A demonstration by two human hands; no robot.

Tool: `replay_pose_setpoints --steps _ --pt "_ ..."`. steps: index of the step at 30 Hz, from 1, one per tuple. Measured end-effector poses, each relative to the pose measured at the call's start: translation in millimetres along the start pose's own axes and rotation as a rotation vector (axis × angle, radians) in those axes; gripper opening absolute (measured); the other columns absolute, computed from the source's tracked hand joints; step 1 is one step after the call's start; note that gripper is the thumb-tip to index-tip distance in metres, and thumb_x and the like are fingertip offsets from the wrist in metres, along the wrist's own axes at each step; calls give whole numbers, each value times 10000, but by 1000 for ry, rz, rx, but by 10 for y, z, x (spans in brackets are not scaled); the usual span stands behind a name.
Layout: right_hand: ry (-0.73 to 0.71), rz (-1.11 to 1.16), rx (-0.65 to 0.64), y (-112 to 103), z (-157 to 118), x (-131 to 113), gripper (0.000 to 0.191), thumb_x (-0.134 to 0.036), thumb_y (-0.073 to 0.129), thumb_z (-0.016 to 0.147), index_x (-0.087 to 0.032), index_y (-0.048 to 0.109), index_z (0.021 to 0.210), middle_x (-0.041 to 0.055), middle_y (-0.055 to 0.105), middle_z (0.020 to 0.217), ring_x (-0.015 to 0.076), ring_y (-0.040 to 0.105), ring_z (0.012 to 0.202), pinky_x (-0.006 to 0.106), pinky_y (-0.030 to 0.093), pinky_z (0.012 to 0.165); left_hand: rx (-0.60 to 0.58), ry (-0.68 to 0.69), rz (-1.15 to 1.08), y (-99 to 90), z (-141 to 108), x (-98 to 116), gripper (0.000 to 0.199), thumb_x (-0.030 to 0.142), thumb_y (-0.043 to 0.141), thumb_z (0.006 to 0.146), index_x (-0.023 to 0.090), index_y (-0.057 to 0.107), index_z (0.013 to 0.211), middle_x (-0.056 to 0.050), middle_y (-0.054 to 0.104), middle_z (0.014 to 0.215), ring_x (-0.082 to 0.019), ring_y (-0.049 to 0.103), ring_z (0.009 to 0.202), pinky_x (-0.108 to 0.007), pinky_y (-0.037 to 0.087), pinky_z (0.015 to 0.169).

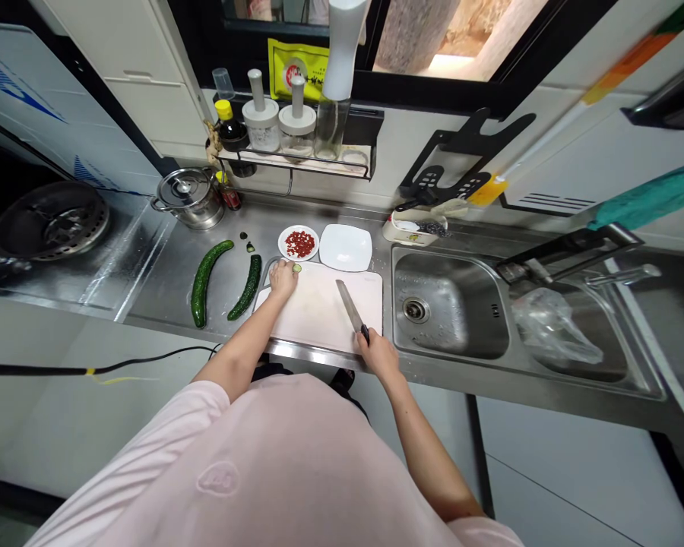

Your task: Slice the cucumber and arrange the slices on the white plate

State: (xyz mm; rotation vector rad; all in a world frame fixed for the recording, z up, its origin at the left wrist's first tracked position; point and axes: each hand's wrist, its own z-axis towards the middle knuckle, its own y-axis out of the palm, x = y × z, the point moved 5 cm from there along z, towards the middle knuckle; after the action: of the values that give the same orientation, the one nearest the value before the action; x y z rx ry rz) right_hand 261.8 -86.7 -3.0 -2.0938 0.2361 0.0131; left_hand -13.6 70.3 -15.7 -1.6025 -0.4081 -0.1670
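Note:
My right hand [378, 353] is wrapped round the black handle of a kitchen knife [349, 304]. Its blade points up and away over the right half of the white cutting board [319, 315]. At the board's far left corner my left hand [283, 279] is closed over a small cucumber piece [297, 267], whose pale cut face peeks out by the fingertips. Left of the board lies a cucumber [245, 287] with a cut end, and farther left a longer curved cucumber [206, 281]. Small cucumber end scraps [249, 247] sit behind them.
Behind the board stand a small plate of chopped red pieces [299, 243] and a white square plate [346, 248]. A lidded steel pot [189, 197] and a wok [51, 220] are at left. The sink [453, 304] is at right, holding a plastic bag [555, 327] in its far basin.

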Motion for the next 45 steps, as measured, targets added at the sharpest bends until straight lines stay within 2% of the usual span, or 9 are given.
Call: replay_pose_setpoints --steps 5,11,15,18,21,28,39,45 --pt "-4 4 28 14 6 12 453 -507 244 945 -191 542 1075 104 660 937 236 625 899 295 410 723 36 -3 5 -20 0 9 267 219 501 827 222 575 1083 -102 558 1101 -256 469 1063 -337 377 859" --pt "0 13 15 27 11 16 455 -505 239 945 -192 537 1086 113 657 942 236 620 905 306 408 739 -29 -86 -23 -35 -25 24 252 182 453 854 246 543 1081 -52 615 1051 -210 508 1019 -280 378 787" --pt "0 14 1 18 13 15 463 -509 236 944 -192 544 1081 115 654 939 242 619 913 305 410 742 -41 -125 -135 -13 -29 24 242 193 477 850 260 566 1065 -36 644 985 -189 556 944 -266 382 762" --pt "0 8 0 14 21 15 471 -516 236 942 -190 545 1084 113 654 942 237 620 913 295 408 740 -87 -105 -249 59 -52 62 223 204 517 827 259 604 1025 -14 659 893 -169 582 876 -252 391 746" --pt "1 1 1 13 33 8 476 -517 234 942 -187 544 1091 114 655 937 235 621 912 291 408 736 -184 -85 -318 171 -120 138 214 210 566 787 253 632 986 5 666 839 -146 589 827 -230 400 724" --pt "1 8 3 -6 40 -22 471 -511 235 944 -191 543 1102 111 656 938 237 620 912 296 406 739 -278 -84 -322 347 -325 265 233 203 608 746 237 645 973 6 686 840 -139 597 799 -221 411 707" --pt "-23 -20 3 -41 20 -67 476 -518 228 949 -193 536 1113 114 657 947 227 617 902 286 385 727 -195 21 -184 328 -404 259 221 169 543 784 209 622 987 -54 653 923 -177 580 896 -260 408 778" --pt "-105 -35 28 -13 -96 -168 449 -517 232 951 -208 535 1073 92 664 906 223 624 867 270 368 685 -175 2 -181 346 -369 245 167 216 539 812 198 617 959 -72 628 978 -179 573 904 -264 410 780"
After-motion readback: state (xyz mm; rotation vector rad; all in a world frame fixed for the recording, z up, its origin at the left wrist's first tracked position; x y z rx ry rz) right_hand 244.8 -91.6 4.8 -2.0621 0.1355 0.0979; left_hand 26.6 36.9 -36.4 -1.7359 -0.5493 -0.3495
